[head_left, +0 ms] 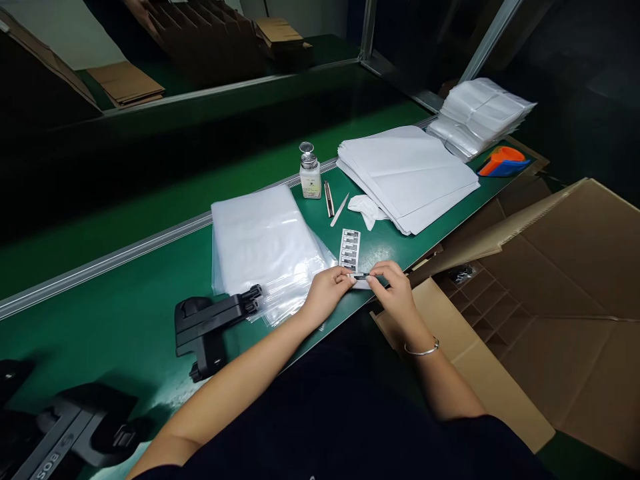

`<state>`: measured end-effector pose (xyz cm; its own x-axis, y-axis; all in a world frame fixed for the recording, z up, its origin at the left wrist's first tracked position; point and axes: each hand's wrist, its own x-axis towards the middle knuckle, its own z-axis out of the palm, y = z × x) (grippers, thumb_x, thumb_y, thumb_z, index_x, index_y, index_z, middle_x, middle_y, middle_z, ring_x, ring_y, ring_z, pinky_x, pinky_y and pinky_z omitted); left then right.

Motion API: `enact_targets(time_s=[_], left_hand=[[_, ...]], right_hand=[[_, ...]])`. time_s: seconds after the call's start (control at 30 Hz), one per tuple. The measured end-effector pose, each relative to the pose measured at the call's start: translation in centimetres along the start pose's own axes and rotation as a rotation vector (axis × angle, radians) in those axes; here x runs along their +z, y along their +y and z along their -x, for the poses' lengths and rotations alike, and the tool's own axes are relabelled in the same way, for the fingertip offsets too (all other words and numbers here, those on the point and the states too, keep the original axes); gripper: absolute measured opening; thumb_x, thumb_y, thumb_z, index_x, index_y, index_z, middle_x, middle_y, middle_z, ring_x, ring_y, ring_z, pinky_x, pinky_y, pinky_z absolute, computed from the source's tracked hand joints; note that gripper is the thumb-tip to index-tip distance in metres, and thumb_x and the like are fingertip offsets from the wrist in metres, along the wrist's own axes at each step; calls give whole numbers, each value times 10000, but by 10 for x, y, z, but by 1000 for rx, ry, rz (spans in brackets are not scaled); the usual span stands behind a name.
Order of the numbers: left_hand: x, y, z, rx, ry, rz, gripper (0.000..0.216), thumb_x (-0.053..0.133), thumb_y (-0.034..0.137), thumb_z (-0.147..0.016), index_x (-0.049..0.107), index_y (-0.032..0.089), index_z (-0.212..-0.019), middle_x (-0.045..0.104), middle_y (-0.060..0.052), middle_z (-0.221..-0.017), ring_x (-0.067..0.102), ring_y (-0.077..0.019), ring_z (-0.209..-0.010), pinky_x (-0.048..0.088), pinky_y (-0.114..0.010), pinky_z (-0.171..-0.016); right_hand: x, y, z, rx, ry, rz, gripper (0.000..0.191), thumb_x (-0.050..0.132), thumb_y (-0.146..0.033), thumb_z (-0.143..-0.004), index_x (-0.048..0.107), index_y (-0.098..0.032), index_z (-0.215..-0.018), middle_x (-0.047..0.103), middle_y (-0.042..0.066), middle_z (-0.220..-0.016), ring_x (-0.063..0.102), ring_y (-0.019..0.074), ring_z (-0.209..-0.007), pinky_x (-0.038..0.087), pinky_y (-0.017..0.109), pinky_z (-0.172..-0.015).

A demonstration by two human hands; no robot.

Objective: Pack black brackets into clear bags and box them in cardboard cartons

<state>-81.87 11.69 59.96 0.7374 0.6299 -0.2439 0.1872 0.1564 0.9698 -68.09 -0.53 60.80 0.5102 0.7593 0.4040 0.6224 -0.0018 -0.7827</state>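
My left hand [326, 292] and my right hand [395, 292] are close together at the near edge of the green table. Between their pinched fingertips is a small label [358, 275] with black and white print, one end in each hand. Just beyond it lies a sheet of labels [349, 248], printed in a column of similar strips; its near end is partly hidden by my fingers. To the left of my left hand is a stack of clear plastic bags [265, 233]. A black plastic part [215, 330] rests beside my left forearm.
Behind the sheet are a pump bottle [311, 177], a box cutter [329, 199], tweezers [339, 209] and a crumpled white cloth or tissue [369, 211]. White sheets [407, 173], bundled bags [483, 113] and an orange-blue tape dispenser [504, 162] lie right. An open carton [560, 260] stands below.
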Motion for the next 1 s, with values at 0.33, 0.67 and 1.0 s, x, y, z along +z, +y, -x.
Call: enact_targets(time_s=[0.33, 0.67, 1.0], left_hand=[[-22, 27, 51, 53, -47, -904, 590, 583, 331, -877, 452, 176, -1431, 757, -114, -931, 722, -284, -874, 532, -368, -803], [-216, -38, 146, 82, 662, -686, 444, 383, 282, -900, 560, 176, -1293, 505, -120, -1410, 432, -245, -1348, 310, -489, -1161], [-139, -62, 163, 87, 761, -420, 409, 419, 243, -925, 475, 204, -1329, 418, -123, -1343, 417, -227, -1311, 339, -451, -1138]], right_hand=[[35, 6, -11, 656, 0, -880, 252, 764, -438, -717, 638, -222, -752, 694, 45, -1005, 647, 204, -949, 520, 424, -931], [71, -24, -23, 255, 37, -481, 172, 680, -342, -803, 633, -210, -703, 670, 73, -1042, 600, 262, -1056, 411, 489, -1000], [178, -123, 4, 167, -666, -305, 190, 604, -270, -766, 520, -232, -600, 680, 59, -1104, 523, 291, -1205, 172, 565, -1133]])
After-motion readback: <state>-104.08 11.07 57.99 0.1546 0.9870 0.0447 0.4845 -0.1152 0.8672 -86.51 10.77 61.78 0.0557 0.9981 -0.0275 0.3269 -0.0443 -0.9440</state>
